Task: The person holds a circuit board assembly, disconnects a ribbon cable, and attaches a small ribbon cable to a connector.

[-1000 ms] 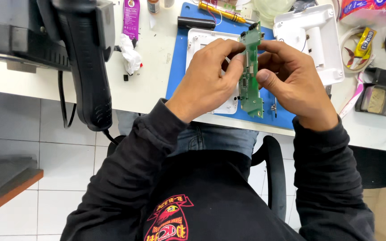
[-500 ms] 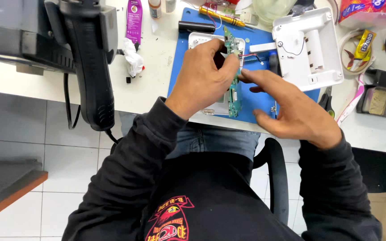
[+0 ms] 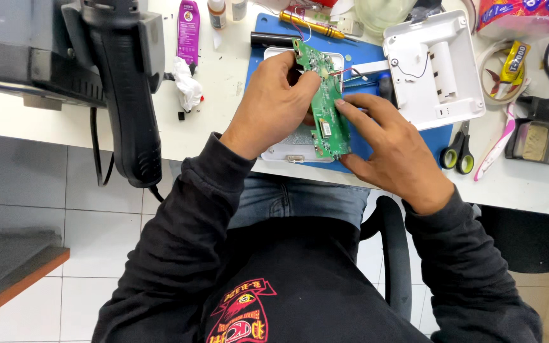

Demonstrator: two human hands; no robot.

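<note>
A long green circuit board (image 3: 326, 101) stands on edge over a white plastic housing half (image 3: 287, 150) on the blue work mat (image 3: 264, 33). My left hand (image 3: 269, 107) grips the board from the left, fingers wrapped around its upper part. My right hand (image 3: 390, 147) holds the board's lower right side with fingertips against its face. Thin red and white wires run from the board toward the other white housing half (image 3: 432, 67), which lies open at the right of the mat.
A black hot-air gun (image 3: 128, 89) hangs off the desk's left edge. Scissors (image 3: 457, 152), a pink-handled tool (image 3: 494, 150), a glue tube (image 3: 515, 58), a purple tube (image 3: 188, 32), a yellow screwdriver (image 3: 311, 25) and a dark tray (image 3: 541, 141) lie around the mat.
Both hands lowered the board toward the white housing on the mat. My right hand shifted from gripping its side to pressing fingertips on its lower face.
</note>
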